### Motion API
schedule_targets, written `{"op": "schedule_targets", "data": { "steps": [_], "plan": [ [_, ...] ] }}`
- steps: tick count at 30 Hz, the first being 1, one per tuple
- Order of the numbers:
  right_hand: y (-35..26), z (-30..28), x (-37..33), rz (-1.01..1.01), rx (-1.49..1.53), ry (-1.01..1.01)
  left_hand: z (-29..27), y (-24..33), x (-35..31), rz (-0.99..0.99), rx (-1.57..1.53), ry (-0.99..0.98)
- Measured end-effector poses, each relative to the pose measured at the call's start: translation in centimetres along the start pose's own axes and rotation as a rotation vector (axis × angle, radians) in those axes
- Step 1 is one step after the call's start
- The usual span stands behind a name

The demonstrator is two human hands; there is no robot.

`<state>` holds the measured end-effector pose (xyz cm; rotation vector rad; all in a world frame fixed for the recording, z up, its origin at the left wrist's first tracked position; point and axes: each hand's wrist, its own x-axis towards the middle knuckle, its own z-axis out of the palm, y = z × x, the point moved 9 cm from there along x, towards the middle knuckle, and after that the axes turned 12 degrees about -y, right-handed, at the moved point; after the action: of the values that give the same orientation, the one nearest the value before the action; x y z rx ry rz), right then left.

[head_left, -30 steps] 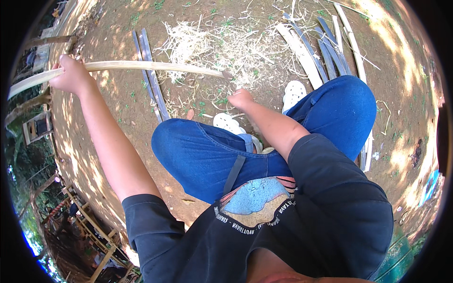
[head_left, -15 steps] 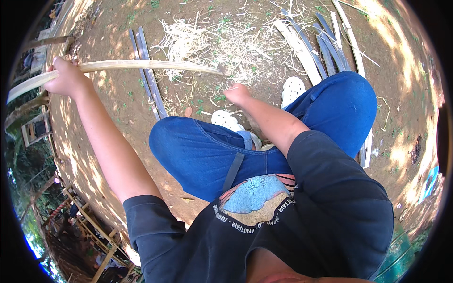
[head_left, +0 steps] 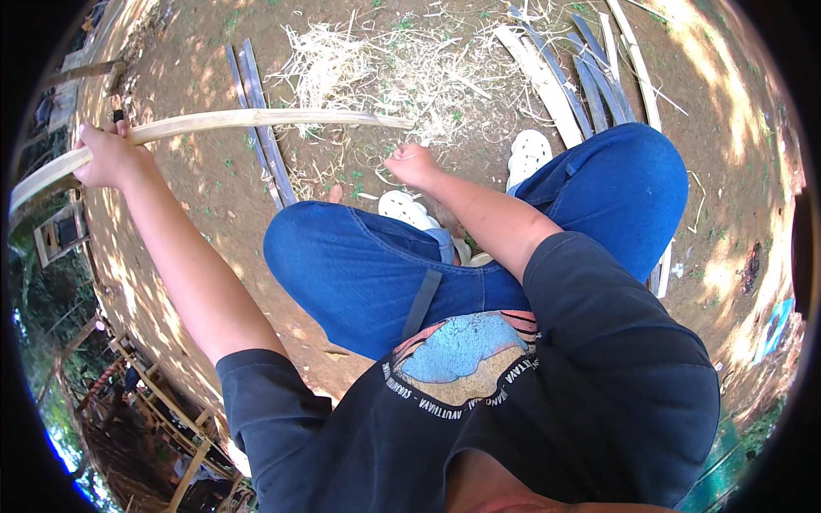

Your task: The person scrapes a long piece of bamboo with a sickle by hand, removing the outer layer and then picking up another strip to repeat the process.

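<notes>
A long pale strip of bamboo stretches from the left rim to the middle of the ground in front of me. My left hand, arm reaching far out, is wrapped round it near its left part. The strip's right end lies just above my right hand, a closed fist in front of my left shoe. What that fist holds, if anything, is too small or hidden to make out. Beyond both, curly pale shavings cover the dirt in a heap and loose scatter.
Two dark strips lie on the ground to the left, partly under the held one. More dark and pale strips lie ahead on the right, past my white clog. A wooden frame structure stands at the lower left.
My right hand has shifted slightly left, and my left hand has moved a little left and down with the bamboo strip. A dark bit beside the strip's right end no longer shows clearly.
</notes>
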<state>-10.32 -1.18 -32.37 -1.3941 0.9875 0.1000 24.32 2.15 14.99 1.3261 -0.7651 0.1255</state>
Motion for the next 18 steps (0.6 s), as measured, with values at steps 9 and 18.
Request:
{"op": "schedule_targets", "data": {
  "steps": [9, 18],
  "plan": [
    [7.2, -2.3, 1.6, 0.209, -0.126, -0.067, 0.2, 0.4, -0.1, 0.022, 0.006, -0.027],
    [3.0, -1.7, 0.5, 0.093, -0.155, -0.077, -0.9, -0.6, 0.8, 0.008, 0.069, -0.016]
  ]
}}
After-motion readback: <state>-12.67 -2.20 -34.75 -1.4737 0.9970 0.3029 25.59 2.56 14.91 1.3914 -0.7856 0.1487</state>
